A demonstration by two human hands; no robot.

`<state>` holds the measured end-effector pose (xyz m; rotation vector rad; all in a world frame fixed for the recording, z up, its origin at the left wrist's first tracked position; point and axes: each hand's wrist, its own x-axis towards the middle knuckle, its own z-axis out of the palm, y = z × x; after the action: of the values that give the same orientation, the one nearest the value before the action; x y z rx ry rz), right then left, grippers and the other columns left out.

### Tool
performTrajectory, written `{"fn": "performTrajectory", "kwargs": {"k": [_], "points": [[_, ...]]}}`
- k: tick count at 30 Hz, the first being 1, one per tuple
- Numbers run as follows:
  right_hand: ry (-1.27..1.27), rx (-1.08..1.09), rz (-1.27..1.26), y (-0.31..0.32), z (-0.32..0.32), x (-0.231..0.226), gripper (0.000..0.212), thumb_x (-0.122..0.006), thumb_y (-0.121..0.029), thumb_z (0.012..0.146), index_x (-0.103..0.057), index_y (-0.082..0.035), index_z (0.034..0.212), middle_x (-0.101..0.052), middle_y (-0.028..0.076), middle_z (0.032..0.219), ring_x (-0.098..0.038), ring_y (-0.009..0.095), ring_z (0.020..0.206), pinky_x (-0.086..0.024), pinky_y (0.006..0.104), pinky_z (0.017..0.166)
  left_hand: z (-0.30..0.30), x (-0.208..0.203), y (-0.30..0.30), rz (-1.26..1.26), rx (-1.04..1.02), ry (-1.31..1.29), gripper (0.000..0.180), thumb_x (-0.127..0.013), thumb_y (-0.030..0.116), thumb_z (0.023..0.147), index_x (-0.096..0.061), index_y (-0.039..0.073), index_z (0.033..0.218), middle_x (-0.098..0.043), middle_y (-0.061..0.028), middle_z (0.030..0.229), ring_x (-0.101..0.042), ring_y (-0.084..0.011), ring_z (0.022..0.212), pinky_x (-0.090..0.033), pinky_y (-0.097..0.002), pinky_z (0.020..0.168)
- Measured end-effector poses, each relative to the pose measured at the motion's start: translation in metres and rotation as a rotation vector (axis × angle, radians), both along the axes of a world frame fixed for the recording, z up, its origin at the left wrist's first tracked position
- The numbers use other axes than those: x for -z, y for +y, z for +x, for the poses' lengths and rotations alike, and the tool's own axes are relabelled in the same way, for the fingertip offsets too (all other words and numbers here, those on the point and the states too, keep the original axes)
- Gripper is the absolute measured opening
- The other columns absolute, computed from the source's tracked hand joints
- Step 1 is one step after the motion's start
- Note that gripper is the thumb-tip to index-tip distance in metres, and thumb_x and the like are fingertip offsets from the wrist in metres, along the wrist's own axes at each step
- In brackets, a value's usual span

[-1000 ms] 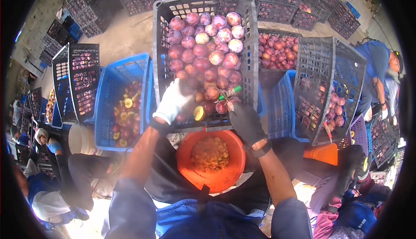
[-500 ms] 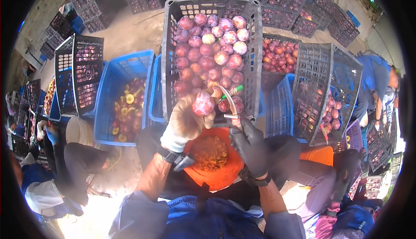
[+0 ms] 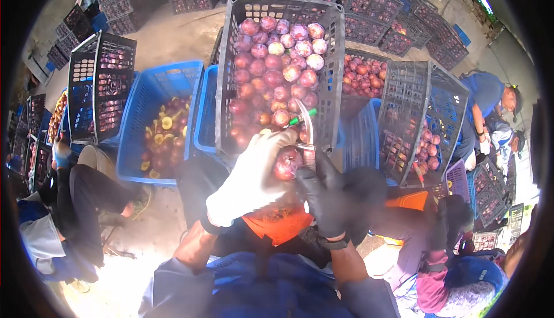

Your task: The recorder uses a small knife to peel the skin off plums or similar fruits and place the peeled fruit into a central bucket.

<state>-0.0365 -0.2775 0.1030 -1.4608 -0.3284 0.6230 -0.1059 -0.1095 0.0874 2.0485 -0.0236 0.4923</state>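
Fingers of the white-gloved left hand (image 3: 251, 179) grasp a red fruit (image 3: 287, 163). Black-gloved right hand (image 3: 324, 194) grips a knife (image 3: 307, 130), blade at the fruit. Orange bowl (image 3: 277, 225) below.

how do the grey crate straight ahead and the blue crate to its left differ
The grey crate is piled high with whole reddish-purple fruit; the blue crate is only part full, with cut fruit showing yellow flesh. The grey crate is propped up at a tilt, its open side toward the person; the blue crate sits low on the ground. Both are slotted plastic crates holding the same kind of fruit.
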Motion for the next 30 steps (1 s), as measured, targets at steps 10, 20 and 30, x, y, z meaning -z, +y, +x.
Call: {"fn": "performTrajectory", "kwargs": {"k": [10, 20, 30], "points": [[-0.262, -0.027, -0.02, 0.003, -0.023, 0.022, 0.029, -0.062, -0.01, 0.102, -0.059, 0.001, 0.128, -0.063, 0.003, 0.091, -0.057, 0.009, 0.071, -0.05, 0.0289, 0.062, -0.005, 0.025, -0.037, -1.289, 0.085, -0.336, 0.054, -0.063, 0.016, 0.092, -0.049, -0.003, 0.142, -0.062, -0.0197, 0.132, -0.066, -0.0286, 0.11, -0.053, -0.0425, 0.099], [-0.932, -0.244, -0.186, -0.01, -0.025, -0.011, 0.034, -0.071, -0.018, 0.095, -0.06, -0.003, 0.124, -0.065, 0.018, 0.089, -0.066, 0.039, 0.073, -0.05, 0.0443, 0.062, -0.016, 0.019, -0.021, -1.432, 0.064, -0.18, 0.057, -0.068, 0.035, 0.092, -0.054, -0.003, 0.132, -0.066, -0.0226, 0.114, -0.068, -0.0306, 0.094, -0.062, -0.0454, 0.075], [-0.979, -0.23, -0.291, -0.006, -0.023, -0.012, 0.029, -0.071, -0.019, 0.095, -0.061, -0.003, 0.117, -0.066, 0.018, 0.087, -0.067, 0.037, 0.072, -0.05, 0.0446, 0.063, -0.018, 0.022, -0.02, -1.339, 0.02, -0.191, 0.053, -0.066, 0.03, 0.091, -0.056, -0.006, 0.128, -0.066, -0.0223, 0.113, -0.068, -0.0306, 0.094, -0.061, -0.0431, 0.075]]}}
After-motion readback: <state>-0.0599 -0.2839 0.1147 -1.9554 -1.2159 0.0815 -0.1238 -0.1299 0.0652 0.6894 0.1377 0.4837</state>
